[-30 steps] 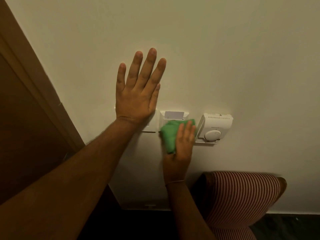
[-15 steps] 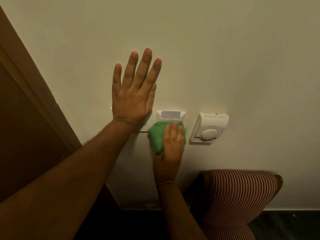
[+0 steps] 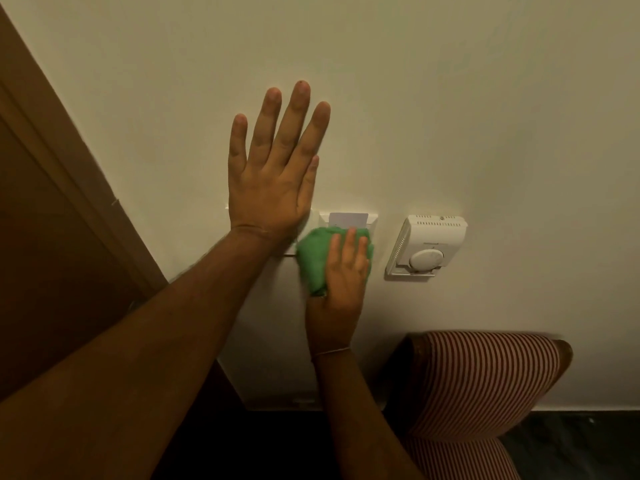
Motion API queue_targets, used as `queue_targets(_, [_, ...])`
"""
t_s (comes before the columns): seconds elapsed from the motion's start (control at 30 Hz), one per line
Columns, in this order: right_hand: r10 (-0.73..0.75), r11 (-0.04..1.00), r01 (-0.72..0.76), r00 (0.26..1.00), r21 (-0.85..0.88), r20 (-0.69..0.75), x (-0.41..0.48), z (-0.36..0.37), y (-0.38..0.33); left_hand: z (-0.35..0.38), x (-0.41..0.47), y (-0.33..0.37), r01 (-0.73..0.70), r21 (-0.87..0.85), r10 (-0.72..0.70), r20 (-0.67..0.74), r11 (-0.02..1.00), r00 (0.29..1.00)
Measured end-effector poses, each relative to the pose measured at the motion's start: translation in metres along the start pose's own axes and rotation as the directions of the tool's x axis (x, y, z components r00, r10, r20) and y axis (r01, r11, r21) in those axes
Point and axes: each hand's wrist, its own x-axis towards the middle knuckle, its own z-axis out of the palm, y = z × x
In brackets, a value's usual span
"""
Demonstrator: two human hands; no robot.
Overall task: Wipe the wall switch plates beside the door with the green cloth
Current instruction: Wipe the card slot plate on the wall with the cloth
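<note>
My right hand (image 3: 341, 282) presses a bunched green cloth (image 3: 313, 259) flat against the lower part of a white key-card switch plate (image 3: 372, 220), whose card (image 3: 348, 219) sticks out at the top. My left hand (image 3: 273, 174) lies flat on the wall with fingers spread, its heel covering most of a second white switch plate (image 3: 313, 220) just left of the card plate. A white thermostat (image 3: 427, 245) with a round dial is mounted to the right, clear of the cloth.
A brown wooden door frame (image 3: 86, 188) runs diagonally down the left side. A chair back with red and white stripes (image 3: 485, 382) stands against the wall below the thermostat. The floor at the bottom is dark.
My right hand and the cloth slid left from beside the thermostat onto the card plate's lower left. My left hand stayed flat on the wall.
</note>
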Motion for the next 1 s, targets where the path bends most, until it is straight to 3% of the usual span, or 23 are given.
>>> queue_targets(0.13, [0.220,0.975,-0.217,0.957,0.034,-0.191,0.012,-0.001,0.007,-0.001,0.000,0.000,-0.013,0.011,0.012,0.007,1.000,1.000])
queue_targets(0.2, [0.229,0.973,-0.219,0.958,0.075,-0.175,0.008,0.007,-0.006,0.000,0.000,0.000,-0.015,0.010,0.015,-0.001,1.000,1.000])
queue_targets(0.37, [-0.001,1.000,0.000,0.999,0.017,0.046,-0.016,0.021,-0.023,0.003,0.000,-0.002,-0.012,0.013,0.012,-0.028,1.000,1.000])
queue_targets(0.47, [-0.099,0.994,0.102,0.993,-0.033,0.060,-0.013,0.012,-0.007,0.003,-0.001,-0.001,-0.005,0.016,0.005,-0.012,1.000,1.000])
queue_targets(0.67, [0.219,0.975,-0.206,0.958,0.088,-0.184,0.009,-0.002,0.010,-0.001,0.001,-0.001,-0.006,0.045,0.006,0.003,0.999,1.000])
queue_targets(0.77, [0.161,0.982,-0.141,0.973,0.124,-0.166,0.003,0.010,-0.007,0.001,-0.002,-0.001,-0.006,0.026,0.007,-0.004,1.000,1.000])
queue_targets(0.93, [-0.100,0.995,0.100,0.995,0.005,0.031,-0.004,0.015,-0.019,0.001,0.001,-0.001,-0.011,0.018,0.012,-0.015,1.000,1.000])
queue_targets(1.0, [-0.151,0.988,0.152,0.988,-0.019,0.037,-0.002,0.007,-0.008,0.000,-0.001,0.000,-0.008,0.012,0.008,-0.005,1.000,1.000])
